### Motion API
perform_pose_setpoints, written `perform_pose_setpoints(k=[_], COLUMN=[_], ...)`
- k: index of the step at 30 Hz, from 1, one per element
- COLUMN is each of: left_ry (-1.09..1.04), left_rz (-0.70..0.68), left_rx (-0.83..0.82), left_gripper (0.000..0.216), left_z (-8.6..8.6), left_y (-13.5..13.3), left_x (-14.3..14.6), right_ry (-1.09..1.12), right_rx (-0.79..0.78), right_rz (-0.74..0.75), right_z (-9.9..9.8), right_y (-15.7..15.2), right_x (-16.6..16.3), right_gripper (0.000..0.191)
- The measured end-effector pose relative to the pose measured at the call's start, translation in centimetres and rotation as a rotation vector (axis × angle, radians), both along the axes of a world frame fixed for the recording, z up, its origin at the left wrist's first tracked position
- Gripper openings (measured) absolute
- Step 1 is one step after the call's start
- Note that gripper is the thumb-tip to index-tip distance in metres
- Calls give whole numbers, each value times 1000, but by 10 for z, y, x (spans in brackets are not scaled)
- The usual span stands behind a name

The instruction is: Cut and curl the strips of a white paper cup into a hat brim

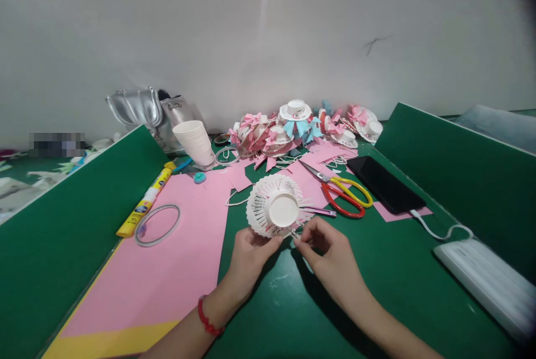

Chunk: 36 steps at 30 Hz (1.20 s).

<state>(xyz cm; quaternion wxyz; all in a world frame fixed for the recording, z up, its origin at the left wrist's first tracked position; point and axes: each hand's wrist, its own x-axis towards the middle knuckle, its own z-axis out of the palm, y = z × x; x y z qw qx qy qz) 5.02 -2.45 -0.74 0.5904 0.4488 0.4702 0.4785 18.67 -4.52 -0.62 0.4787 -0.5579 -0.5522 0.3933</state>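
Note:
My left hand (254,255), with a red bracelet (208,319) at the wrist, grips the near left edge of a paper cup (283,209) cut into strips that fan out around its base. The base faces up toward me. At the near right edge of the cup, my right hand (324,244) pinches one of the paper strips (295,233) between thumb and fingers. Just beyond the right hand lies a slim pinkish metallic tool (318,211), its left part hidden by the cup. Scissors (344,188) with red and yellow handles rest behind it.
Pink paper sheets (167,275) cover the left. On or near them are a tape ring (158,226), a yellow glue stick tube (144,202) and stacked paper cups (193,141). Finished cup crafts (268,135) pile at the back. A phone (385,183) and power bank (486,281) lie right, between green partitions (460,163).

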Motion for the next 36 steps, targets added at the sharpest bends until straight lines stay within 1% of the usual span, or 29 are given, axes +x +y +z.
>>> perform_pose_setpoints(k=[7,11,13,15,16,17,18,19,21,23,25,27,29,31,33,34,35,36], left_ry=[-9,23,40,47,45,41,38,40,53,72,89,103,110,124,141,142,136,125], left_rz=[13,62,74,74,71,68,64,61,72,105,140,161,185,211,224,227,230,230], left_rx=[0,13,33,47,48,47,44,42,41,37,28,25,34,39,37,35,35,36], left_gripper=[25,25,25,25,23,22,21,20,20,20,19,19,22,26,27,27,26,26], left_z=[0,1,2,1,1,1,1,1,0,0,0,1,1,2,3,3,2,2], left_y=[0,1,1,2,2,2,2,2,1,1,1,1,2,2,2,2,3,3], left_x=[0,1,1,1,1,1,1,1,1,1,1,1,1,1,0,0,0,0], right_ry=[-37,-97,-245,-560,-767,-939,-1058,-1122,-1139,-1115,-1081,-1053,-979,-706,-359,-204,-108,-69], right_rx=[18,55,131,233,229,173,89,25,-6,-6,-9,-15,0,76,126,106,51,-20], right_rz=[-3,63,44,-118,-195,-247,-250,-229,-196,-180,-170,-171,-193,-203,-107,-41,10,53], right_z=[-1,4,7,8,7,4,2,-2,-7,-10,-9,-2,10,25,38,43,46,47], right_y=[-1,4,12,23,29,34,39,44,53,60,65,65,58,43,24,13,2,-9], right_x=[-2,4,19,40,51,61,70,76,83,84,82,81,80,78,72,67,62,57], right_gripper=[13,10,7,9,15,25,32,36,40,42,42,44,48,52,48,45,40,35])
